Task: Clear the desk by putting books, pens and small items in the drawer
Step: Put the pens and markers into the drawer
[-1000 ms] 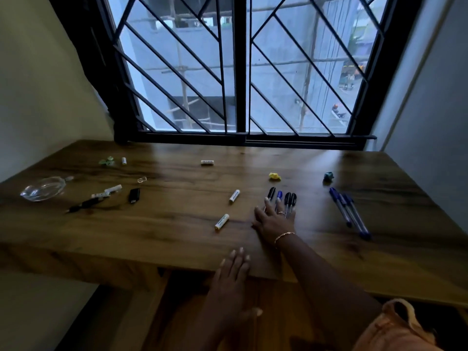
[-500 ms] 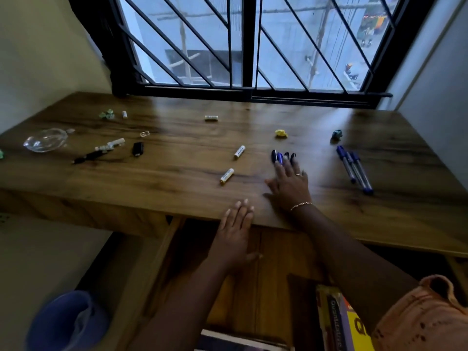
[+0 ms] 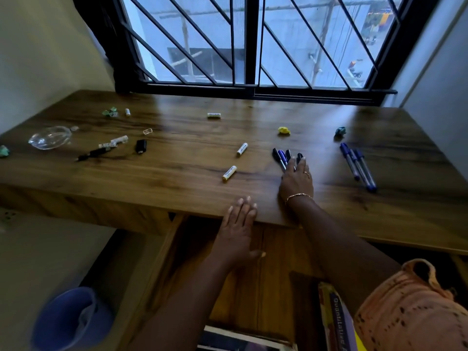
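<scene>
The left hand (image 3: 239, 231) lay palm down, straight fingers together pointing to 12 o'clock, thumb out toward 3, while the right hand (image 3: 296, 182), at its 1 o'clock, lay farther out, fingers flat.

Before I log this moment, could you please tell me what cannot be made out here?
Head view:
- Lower ends of the pens: covered by the right hand.
- Books in the drawer: cut off by the bottom edge and hidden by the sleeve.
- Print on the batteries: too small to read.
- Inside of the blue bin: blurred and dark.
</scene>
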Motion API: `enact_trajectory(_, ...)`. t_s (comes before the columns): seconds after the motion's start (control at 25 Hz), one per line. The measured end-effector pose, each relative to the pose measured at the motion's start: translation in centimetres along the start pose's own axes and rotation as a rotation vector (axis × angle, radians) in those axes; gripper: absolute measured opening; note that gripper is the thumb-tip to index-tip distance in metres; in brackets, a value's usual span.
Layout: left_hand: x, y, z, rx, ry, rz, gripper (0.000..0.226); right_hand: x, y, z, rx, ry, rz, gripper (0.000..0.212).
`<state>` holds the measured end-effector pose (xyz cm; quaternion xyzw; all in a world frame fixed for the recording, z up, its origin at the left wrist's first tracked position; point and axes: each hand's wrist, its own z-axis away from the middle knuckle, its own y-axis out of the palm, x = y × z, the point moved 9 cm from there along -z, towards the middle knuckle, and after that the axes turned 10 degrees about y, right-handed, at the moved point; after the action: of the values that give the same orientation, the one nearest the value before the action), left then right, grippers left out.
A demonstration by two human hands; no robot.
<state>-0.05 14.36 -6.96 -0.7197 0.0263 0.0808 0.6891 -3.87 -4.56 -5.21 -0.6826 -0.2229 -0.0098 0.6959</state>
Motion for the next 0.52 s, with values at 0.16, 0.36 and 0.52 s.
enact_trajectory(0.16,0.0,-0.3,0.1,-0.007,-0.027,0.043,0.108,-1.2,-1.4,0.3,-0.085,0.111,0.036,0.064)
enact_trajectory(0.36,0.0,-0.1,0.2,0.042,-0.039,0.021,0.108,0.8,-1.7,0.1,-0.101,-0.009,0.215,0.044)
enact_trajectory(0.52,0.2,0.1,0.1,0.057,-0.038,0.030,0.107,1.3,-1.8,1.1,-0.045,-0.033,0.213,0.030)
